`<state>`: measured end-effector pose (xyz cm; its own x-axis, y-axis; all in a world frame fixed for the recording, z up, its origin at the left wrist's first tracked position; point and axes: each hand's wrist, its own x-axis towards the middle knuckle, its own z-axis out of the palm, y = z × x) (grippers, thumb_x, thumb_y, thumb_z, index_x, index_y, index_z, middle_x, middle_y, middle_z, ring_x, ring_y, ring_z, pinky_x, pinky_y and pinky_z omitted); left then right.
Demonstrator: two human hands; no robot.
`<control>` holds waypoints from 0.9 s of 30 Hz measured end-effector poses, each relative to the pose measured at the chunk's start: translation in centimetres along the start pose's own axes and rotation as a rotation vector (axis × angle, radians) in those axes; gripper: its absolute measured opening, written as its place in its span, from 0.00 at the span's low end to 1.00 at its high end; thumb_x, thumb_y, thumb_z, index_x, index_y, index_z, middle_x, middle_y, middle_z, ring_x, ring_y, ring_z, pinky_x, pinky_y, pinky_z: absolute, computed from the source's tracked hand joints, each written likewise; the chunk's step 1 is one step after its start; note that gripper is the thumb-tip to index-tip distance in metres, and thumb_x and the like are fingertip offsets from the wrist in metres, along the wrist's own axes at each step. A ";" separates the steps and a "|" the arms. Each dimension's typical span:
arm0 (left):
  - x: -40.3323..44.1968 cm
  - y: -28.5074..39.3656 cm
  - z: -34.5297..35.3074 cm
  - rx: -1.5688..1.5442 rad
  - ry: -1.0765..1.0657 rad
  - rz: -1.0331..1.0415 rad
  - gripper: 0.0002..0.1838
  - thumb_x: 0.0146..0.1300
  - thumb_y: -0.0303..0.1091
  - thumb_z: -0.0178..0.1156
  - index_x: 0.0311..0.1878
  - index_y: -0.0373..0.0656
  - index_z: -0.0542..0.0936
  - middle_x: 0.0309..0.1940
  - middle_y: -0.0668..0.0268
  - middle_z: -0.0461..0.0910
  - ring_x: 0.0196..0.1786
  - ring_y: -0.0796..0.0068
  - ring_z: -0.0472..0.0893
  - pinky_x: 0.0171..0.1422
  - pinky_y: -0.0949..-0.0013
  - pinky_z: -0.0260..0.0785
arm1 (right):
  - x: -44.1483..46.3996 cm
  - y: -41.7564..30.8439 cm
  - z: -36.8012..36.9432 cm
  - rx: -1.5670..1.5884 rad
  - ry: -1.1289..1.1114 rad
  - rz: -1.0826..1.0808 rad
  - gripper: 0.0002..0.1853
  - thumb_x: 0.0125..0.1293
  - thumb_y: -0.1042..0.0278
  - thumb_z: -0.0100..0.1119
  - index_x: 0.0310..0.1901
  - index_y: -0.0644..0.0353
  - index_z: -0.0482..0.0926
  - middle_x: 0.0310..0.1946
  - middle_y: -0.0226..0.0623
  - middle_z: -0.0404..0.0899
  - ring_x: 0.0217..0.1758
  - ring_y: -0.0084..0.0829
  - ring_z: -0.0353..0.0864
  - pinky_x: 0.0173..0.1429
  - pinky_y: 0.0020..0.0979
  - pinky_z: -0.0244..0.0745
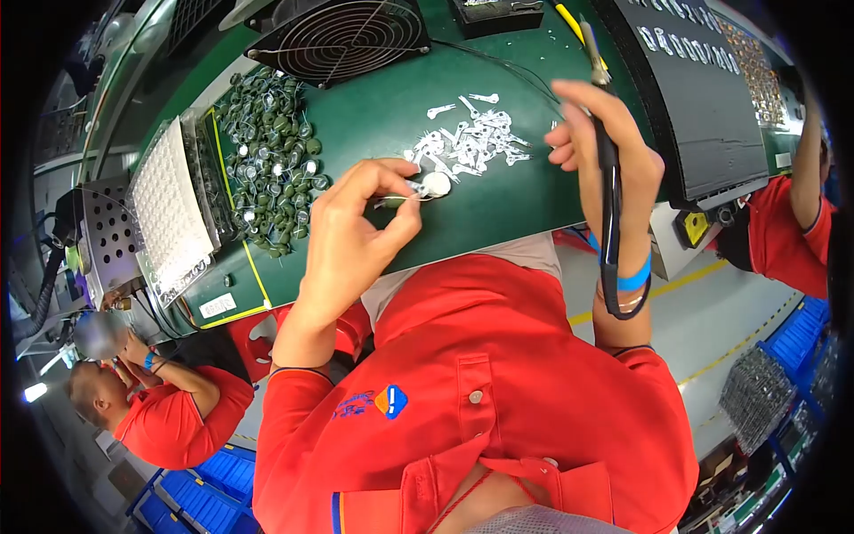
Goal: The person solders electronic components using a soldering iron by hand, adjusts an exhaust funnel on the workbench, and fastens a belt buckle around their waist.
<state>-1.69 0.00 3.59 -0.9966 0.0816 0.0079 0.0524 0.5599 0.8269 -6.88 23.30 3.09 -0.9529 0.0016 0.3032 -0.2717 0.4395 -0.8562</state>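
My left hand [356, 227] is closed, with thumb and forefinger pinching a small round white part [436, 184] that has thin wires, just above the green tabletop. My right hand [618, 147] grips a soldering iron [608, 147], its metal end pointing toward the far side of the table and its black cord looping down past the wrist. Between the hands lies a loose heap of small white key-shaped pieces [480, 138]. To the left of my left hand is a pile of dark green round parts with wire leads [267, 169].
A black fan [351, 40] stands at the back. White sheets of trays [169, 191] lie at the left edge. A dark board [689, 98] with rows of small pieces stands on the right. Co-workers in red shirts [182, 414] sit at both sides.
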 end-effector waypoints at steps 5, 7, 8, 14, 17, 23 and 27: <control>-1.3 -0.8 -1.6 0.292 -0.011 0.182 0.08 0.52 0.23 0.66 0.35 0.38 0.79 0.47 0.60 0.81 0.45 0.59 0.79 0.49 0.65 0.72 | -1.7 2.5 -0.2 -0.159 0.087 -0.098 0.16 0.58 0.81 0.67 0.48 0.59 0.78 0.28 0.33 0.81 0.30 0.19 0.81 0.38 0.21 0.77; -1.6 -1.2 -1.8 0.371 -0.017 0.172 0.08 0.52 0.23 0.67 0.36 0.39 0.80 0.50 0.59 0.79 0.46 0.57 0.78 0.50 0.64 0.71 | -1.9 3.0 0.5 -0.214 0.101 -0.135 0.16 0.57 0.81 0.67 0.48 0.59 0.78 0.28 0.34 0.81 0.31 0.19 0.81 0.38 0.22 0.77; -1.7 -1.2 -1.8 0.373 -0.017 0.167 0.08 0.52 0.23 0.67 0.36 0.39 0.80 0.50 0.59 0.79 0.46 0.57 0.78 0.50 0.64 0.71 | -2.0 3.2 0.9 -0.269 0.113 -0.169 0.17 0.57 0.82 0.67 0.47 0.59 0.78 0.29 0.34 0.81 0.32 0.20 0.81 0.39 0.22 0.77; -2.0 -1.0 -2.4 0.262 0.098 0.146 0.09 0.53 0.24 0.69 0.38 0.40 0.81 0.46 0.60 0.78 0.42 0.63 0.77 0.46 0.66 0.70 | -2.7 2.3 2.1 -0.213 0.078 -0.188 0.16 0.56 0.83 0.67 0.46 0.61 0.78 0.31 0.35 0.81 0.33 0.24 0.81 0.40 0.23 0.76; -2.1 -1.1 -2.0 0.218 0.139 0.112 0.09 0.53 0.24 0.68 0.38 0.40 0.81 0.42 0.62 0.77 0.39 0.66 0.76 0.43 0.67 0.70 | -3.5 0.6 3.8 -0.072 -0.027 -0.452 0.16 0.54 0.84 0.67 0.45 0.62 0.78 0.33 0.36 0.82 0.31 0.30 0.80 0.38 0.26 0.76; -1.3 -1.5 -0.8 0.054 0.240 -0.002 0.08 0.56 0.24 0.67 0.38 0.40 0.80 0.33 0.66 0.72 0.31 0.71 0.72 0.39 0.70 0.68 | -4.3 -0.6 5.6 -0.093 -0.204 -0.562 0.17 0.53 0.84 0.67 0.45 0.62 0.79 0.34 0.36 0.82 0.31 0.36 0.78 0.37 0.30 0.75; -0.9 -1.8 0.0 0.005 0.176 0.075 0.08 0.57 0.23 0.67 0.39 0.38 0.78 0.35 0.65 0.74 0.31 0.72 0.72 0.38 0.72 0.68 | -4.8 -0.5 4.9 -0.086 -0.267 -0.540 0.15 0.55 0.83 0.65 0.45 0.62 0.80 0.33 0.36 0.82 0.31 0.37 0.77 0.37 0.31 0.74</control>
<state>-0.86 -1.07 2.07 -0.9856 -0.0221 0.1676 0.1264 0.5619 0.8175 -2.87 18.66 0.00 -0.6876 -0.4626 0.5597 -0.7246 0.3867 -0.5705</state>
